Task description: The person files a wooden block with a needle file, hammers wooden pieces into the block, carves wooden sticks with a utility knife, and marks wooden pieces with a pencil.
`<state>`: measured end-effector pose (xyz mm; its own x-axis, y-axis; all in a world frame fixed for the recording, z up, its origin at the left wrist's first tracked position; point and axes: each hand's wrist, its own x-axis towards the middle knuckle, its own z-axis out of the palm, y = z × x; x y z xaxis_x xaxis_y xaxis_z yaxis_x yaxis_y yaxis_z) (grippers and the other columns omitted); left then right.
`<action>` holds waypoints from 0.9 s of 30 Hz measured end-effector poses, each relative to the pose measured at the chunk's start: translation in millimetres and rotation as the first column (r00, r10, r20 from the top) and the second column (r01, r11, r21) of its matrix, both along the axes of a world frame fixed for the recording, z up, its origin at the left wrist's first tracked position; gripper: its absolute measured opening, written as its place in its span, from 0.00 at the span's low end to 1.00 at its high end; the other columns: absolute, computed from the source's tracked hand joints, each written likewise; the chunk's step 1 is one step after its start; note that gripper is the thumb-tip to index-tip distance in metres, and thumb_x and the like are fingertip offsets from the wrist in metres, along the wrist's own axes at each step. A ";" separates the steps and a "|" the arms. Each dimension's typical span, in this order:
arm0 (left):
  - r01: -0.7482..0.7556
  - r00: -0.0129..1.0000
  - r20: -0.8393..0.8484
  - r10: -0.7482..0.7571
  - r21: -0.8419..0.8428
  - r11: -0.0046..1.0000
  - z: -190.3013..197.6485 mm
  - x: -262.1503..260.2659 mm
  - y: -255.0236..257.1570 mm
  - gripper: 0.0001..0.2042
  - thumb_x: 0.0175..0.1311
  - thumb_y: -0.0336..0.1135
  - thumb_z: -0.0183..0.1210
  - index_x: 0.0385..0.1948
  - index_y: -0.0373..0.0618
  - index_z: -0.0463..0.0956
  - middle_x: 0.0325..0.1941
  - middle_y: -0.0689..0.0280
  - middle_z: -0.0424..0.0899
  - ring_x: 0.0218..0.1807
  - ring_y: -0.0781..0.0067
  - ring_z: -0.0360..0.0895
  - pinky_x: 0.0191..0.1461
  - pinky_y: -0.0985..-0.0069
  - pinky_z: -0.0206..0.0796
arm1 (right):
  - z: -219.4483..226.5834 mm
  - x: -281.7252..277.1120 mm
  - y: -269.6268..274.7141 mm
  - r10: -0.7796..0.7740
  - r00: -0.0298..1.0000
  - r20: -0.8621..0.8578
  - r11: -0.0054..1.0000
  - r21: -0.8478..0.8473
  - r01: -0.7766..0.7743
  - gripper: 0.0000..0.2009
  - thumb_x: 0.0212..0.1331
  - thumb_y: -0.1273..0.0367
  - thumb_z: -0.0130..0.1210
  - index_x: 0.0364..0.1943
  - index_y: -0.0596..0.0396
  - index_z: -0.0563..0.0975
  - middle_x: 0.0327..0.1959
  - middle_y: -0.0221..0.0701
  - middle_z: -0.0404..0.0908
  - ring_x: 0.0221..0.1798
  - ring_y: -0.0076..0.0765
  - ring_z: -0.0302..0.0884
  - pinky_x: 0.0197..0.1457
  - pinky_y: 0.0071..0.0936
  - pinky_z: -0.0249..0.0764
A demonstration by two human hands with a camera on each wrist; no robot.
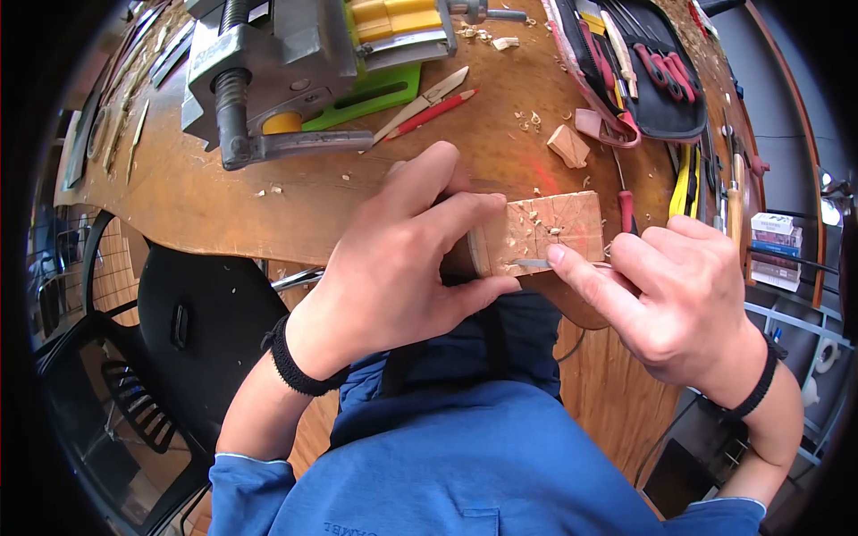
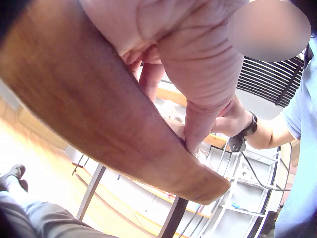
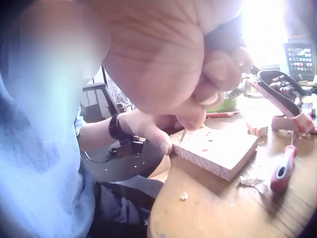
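A flat rectangular wood block (image 1: 581, 225) lies at the table's near edge, with pencil lines and small shavings on its top. My left hand (image 1: 393, 246) grips its left end, thumb at the near side and fingers at the far side. My right hand (image 1: 666, 286) holds a thin-bladed carving tool (image 1: 534, 263), index finger stretched along the blade. The blade's tip meets the block's top near the left thumb; the handle is hidden inside the hand. In the right wrist view the block (image 3: 218, 151) shows its rough side face, below the curled fingers of my right hand (image 3: 163, 64).
A metal vise (image 1: 277, 80) stands at the back left. Beside it lie a red pencil (image 1: 433, 114) and a pointed wood strip (image 1: 429, 100). A tool pouch (image 1: 661, 71), a small wood offcut (image 1: 567, 146) and a red-handled tool (image 1: 626, 210) are to the right. A black chair (image 1: 201, 313) stands left.
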<state>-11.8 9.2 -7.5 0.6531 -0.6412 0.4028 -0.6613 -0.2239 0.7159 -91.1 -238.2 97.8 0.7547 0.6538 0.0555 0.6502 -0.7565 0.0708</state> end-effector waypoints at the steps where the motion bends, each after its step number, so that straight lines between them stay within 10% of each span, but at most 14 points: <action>1: 0.006 1.000 -0.001 -0.006 0.001 1.000 0.5 0.3 -0.2 0.31 0.42 0.37 0.87 0.53 0.42 0.87 0.40 0.63 0.75 0.40 0.62 0.77 0.41 0.68 0.72 | 5.0 1.6 2.6 0.007 1.000 -0.023 0.999 -0.043 -0.008 0.24 0.47 0.68 0.64 0.54 0.47 0.91 0.22 0.20 0.64 0.22 0.25 0.67 0.26 0.31 0.61; 11: 0.030 0.999 -0.016 -0.030 0.056 0.998 2.3 1.0 0.9 0.31 0.43 0.36 0.86 0.53 0.42 0.86 0.43 0.61 0.75 0.44 0.58 0.77 0.45 0.64 0.74 | 31.9 62.1 26.2 0.229 0.946 -0.228 0.963 -0.090 -0.254 0.10 0.41 0.67 0.68 0.30 0.54 0.87 0.16 0.28 0.72 0.19 0.40 0.79 0.23 0.42 0.68; 12: 0.029 1.000 -0.005 -0.029 0.035 0.999 1.7 1.3 -0.4 0.31 0.43 0.36 0.86 0.54 0.41 0.87 0.40 0.61 0.75 0.40 0.62 0.76 0.40 0.67 0.71 | 35.6 63.6 27.1 0.202 0.955 -0.218 0.905 -0.331 -0.267 0.13 0.38 0.69 0.69 0.33 0.54 0.89 0.16 0.30 0.74 0.19 0.43 0.78 0.23 0.43 0.68; 15: 0.030 0.999 -0.012 -0.030 0.028 0.999 3.2 0.1 -0.2 0.31 0.44 0.36 0.86 0.54 0.41 0.87 0.40 0.61 0.75 0.40 0.62 0.76 0.40 0.67 0.71 | 7.1 67.6 -9.7 0.248 0.898 -0.364 0.968 0.137 -0.212 0.18 0.39 0.78 0.65 0.40 0.56 0.90 0.20 0.35 0.82 0.23 0.48 0.83 0.25 0.42 0.73; 20: 0.026 1.000 0.002 -0.026 0.001 1.000 1.6 1.0 2.4 0.31 0.44 0.36 0.86 0.55 0.42 0.87 0.41 0.61 0.75 0.41 0.62 0.77 0.42 0.67 0.73 | -13.5 43.5 -18.4 0.045 0.700 -0.712 0.834 0.413 0.366 0.17 0.55 0.87 0.58 0.46 0.61 0.90 0.33 0.45 0.92 0.32 0.40 0.92 0.34 0.32 0.81; 27: 0.031 0.999 -0.026 -0.030 0.021 0.999 3.1 1.5 1.7 0.32 0.43 0.35 0.86 0.55 0.42 0.87 0.42 0.62 0.76 0.41 0.61 0.79 0.42 0.68 0.75 | -15.2 24.3 -16.4 0.025 0.607 -0.794 0.681 0.458 0.571 0.08 0.65 0.79 0.67 0.46 0.61 0.89 0.36 0.43 0.92 0.35 0.44 0.91 0.36 0.31 0.80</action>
<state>-10.3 11.0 -4.4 0.6430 -0.6694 0.3721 -0.6497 -0.2194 0.7278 -66.8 -254.6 82.6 0.8621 0.4236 -0.2782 0.0016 -0.5512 -0.8344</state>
